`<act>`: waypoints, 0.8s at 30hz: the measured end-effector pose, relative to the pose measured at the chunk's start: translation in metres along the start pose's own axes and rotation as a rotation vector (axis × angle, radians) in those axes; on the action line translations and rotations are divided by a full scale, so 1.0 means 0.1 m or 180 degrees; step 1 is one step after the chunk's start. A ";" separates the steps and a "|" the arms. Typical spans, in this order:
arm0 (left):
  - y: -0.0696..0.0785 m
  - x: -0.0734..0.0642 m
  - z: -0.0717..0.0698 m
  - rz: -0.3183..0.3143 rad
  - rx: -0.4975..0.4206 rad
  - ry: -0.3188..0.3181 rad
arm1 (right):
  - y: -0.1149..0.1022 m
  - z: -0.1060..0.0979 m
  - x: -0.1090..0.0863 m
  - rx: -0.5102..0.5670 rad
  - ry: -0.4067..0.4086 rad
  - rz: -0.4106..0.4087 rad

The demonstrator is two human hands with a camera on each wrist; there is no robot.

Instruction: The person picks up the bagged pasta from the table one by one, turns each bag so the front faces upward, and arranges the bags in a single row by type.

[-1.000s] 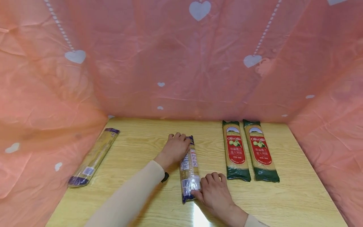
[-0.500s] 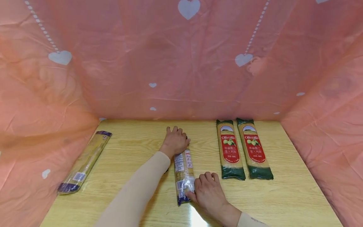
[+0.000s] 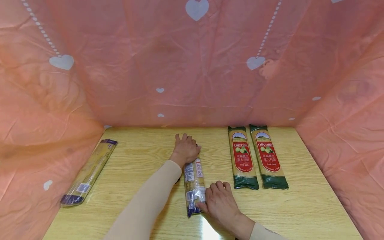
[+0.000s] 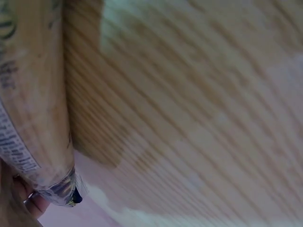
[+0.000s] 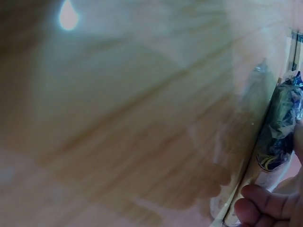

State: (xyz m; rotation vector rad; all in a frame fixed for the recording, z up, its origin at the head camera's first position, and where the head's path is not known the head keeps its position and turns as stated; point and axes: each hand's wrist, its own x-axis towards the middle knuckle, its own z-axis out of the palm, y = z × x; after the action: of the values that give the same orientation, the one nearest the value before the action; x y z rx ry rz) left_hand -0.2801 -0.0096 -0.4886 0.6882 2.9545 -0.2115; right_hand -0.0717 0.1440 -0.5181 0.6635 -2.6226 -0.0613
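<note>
In the head view a spaghetti packet (image 3: 194, 186) with purple ends lies lengthwise mid-table, its label and barcode side up. My left hand (image 3: 185, 150) grips its far end and hides most of that end. At the near right end, my right hand (image 3: 221, 203) holds the packet, thumb on the purple end and fingers along the right side. The left wrist view shows the packet (image 4: 35, 94) along the left edge, with a bit of the hand (image 4: 38, 204) by its crinkled end. Fingers and thumb of the right hand (image 5: 270, 205) hold the wrapper (image 5: 279, 127) in the right wrist view.
Another purple-ended spaghetti packet (image 3: 90, 173) lies slanted at the table's left edge. Two green-ended packets with red labels, the inner one (image 3: 243, 156) and the outer one (image 3: 268, 156), lie side by side on the right. Pink sheeting (image 3: 204, 83) encloses the wooden table (image 3: 144, 150).
The head view has shifted, so the table things appear further left. My left hand has moved slightly forward and now covers the purple far end. My right hand keeps its place on the packet.
</note>
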 end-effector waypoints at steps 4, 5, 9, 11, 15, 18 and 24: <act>-0.01 0.00 0.00 -0.0046 -0.0107 0.0019 | 0.00 0.00 0.01 -0.0004 -0.0001 0.0006; -0.01 0.00 0.00 -0.0050 -0.0137 0.0038 | 0.01 -0.01 0.01 0.0005 -0.0017 0.0012; -0.02 -0.02 -0.05 0.0000 -0.0246 0.0245 | 0.01 -0.02 0.01 0.0102 -0.0130 0.0075; -0.03 -0.05 -0.09 0.0054 -0.0285 0.0410 | 0.01 -0.02 0.02 0.0181 -0.0187 0.0110; -0.07 -0.11 -0.19 0.0173 -0.0226 0.0691 | 0.02 -0.03 0.04 0.0247 -0.0220 0.0174; -0.09 -0.15 -0.27 0.0235 -0.0110 0.0864 | 0.04 -0.02 0.06 0.0246 -0.0199 0.0209; -0.12 -0.20 -0.42 0.0306 -0.0169 0.1079 | 0.05 0.02 0.12 0.0310 -0.0236 0.0273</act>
State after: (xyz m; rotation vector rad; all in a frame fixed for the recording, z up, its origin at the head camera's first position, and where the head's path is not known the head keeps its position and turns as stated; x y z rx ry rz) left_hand -0.2703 -0.0227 -0.4435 0.9412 3.2167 -0.0072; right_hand -0.0842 0.1429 -0.5146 0.5907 -2.7367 0.0693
